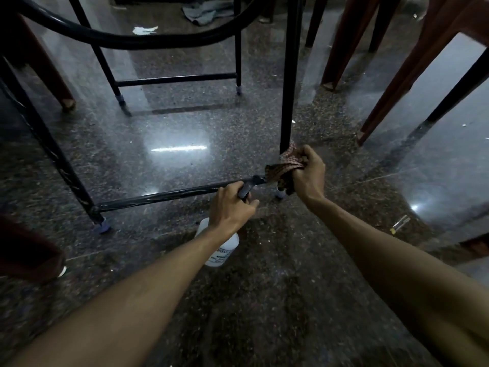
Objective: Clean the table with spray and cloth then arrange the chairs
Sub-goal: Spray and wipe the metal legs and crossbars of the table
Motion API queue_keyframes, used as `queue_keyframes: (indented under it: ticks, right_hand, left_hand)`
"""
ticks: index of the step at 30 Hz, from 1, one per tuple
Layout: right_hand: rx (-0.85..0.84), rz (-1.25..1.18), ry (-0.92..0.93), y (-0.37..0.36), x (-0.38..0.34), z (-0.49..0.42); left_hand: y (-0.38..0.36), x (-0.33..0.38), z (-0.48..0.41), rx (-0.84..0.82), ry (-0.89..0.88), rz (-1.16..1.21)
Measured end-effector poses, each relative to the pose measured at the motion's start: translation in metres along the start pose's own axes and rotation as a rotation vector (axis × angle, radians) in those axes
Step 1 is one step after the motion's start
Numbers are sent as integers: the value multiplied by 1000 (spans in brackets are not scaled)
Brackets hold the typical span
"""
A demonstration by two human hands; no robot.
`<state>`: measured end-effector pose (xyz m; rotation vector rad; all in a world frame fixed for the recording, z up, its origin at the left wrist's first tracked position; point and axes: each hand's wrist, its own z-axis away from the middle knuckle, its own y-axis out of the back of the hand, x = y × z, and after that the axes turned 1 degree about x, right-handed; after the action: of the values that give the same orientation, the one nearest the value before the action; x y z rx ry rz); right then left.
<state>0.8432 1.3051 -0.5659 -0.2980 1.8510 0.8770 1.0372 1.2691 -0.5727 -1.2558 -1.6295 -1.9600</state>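
Two cleaning tools were in hand, both low on the table frame. The checked cloth [284,169] was bunched round the bottom of a black metal table leg [288,88], just where the lower crossbar [172,193] met it. The right hand [308,176] gripped it there, fingers curled tight over the fabric. The left hand [230,207] was closed round the dark trigger head of the white spray bottle [223,250]. The bottle's body hung under the wrist, close above the floor. Its nozzle lay at the crossbar, near the cloth; whether it touched the bar could not be told.

The camera looked in under the table, so the tabletop was out of view and nothing showed whether it had been wiped. Work on the frame suggested the cleaning was in its detail stage. This leg was under the cloth, while the far legs and the curved upper rail [119,41] showed no sign either way.

Arranging the chairs looked to be ahead. Brown chair legs [391,94] stood at the right, near the frame, and another [45,67] at the left, none of them lined up.

The polished speckled floor [264,300] carried crumbs and grit, with a white paper scrap [144,29] and a grey rag [203,13] lying beyond the frame.
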Motion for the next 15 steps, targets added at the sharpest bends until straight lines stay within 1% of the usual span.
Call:
queue_keyframes:
  ticks: [2, 4, 5, 7, 9, 12, 13, 15]
  right_hand:
    - [-20, 107, -15, -17, 15, 9]
    - [7, 168, -55, -21, 22, 11]
    - [38, 170, -43, -21, 19, 6]
    - [90, 151, 43, -20, 3, -1]
    - [75, 143, 95, -22, 2, 0]
    - [-26, 212, 17, -16, 24, 26]
    - [-27, 212, 15, -14, 27, 31]
    - [48, 212, 91, -16, 22, 33]
  left_hand:
    - [3, -6, 2, 9, -7, 16]
    - [8, -9, 2, 14, -19, 11]
    - [11, -11, 0, 20, -20, 9]
    - [15, -18, -3, 41, -10, 4]
    - [16, -27, -4, 48, 0, 13]
    - [22, -32, 7, 41, 4, 21]
    - [24, -33, 8, 32, 0, 26]
    - [29, -40, 7, 52, 6, 22]
